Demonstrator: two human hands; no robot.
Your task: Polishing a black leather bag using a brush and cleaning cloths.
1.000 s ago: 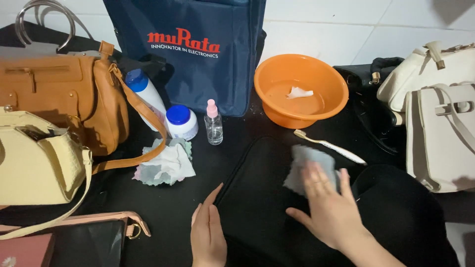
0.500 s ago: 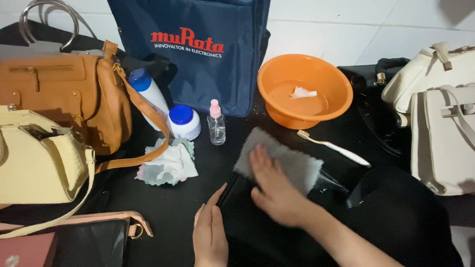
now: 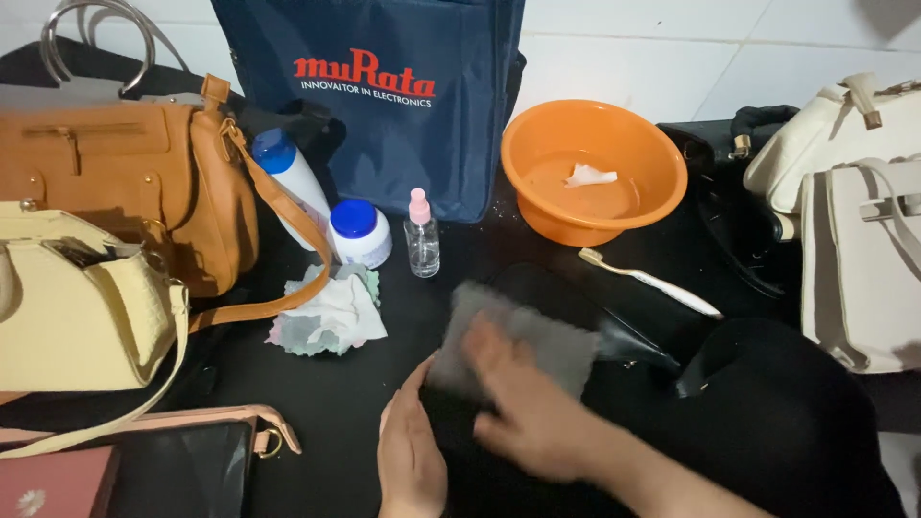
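Grey cloth point(image 3: 518, 343) lies under our right hand point(image 3: 532, 417), pressed flat-fingered on the black bag point(image 3: 624, 321) near centre. Our left hand point(image 3: 411, 456), fingers straight and holding nothing, rests against the bag's left edge.

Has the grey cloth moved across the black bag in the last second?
Yes. The grey cloth, under the right hand, has slid left across the black bag, away from the toothbrush and toward the left hand.

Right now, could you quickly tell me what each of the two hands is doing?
Left hand: open, flat against the edge of the black bag, holding nothing.
Right hand: blurred, pressing a grey cloth onto the black bag.
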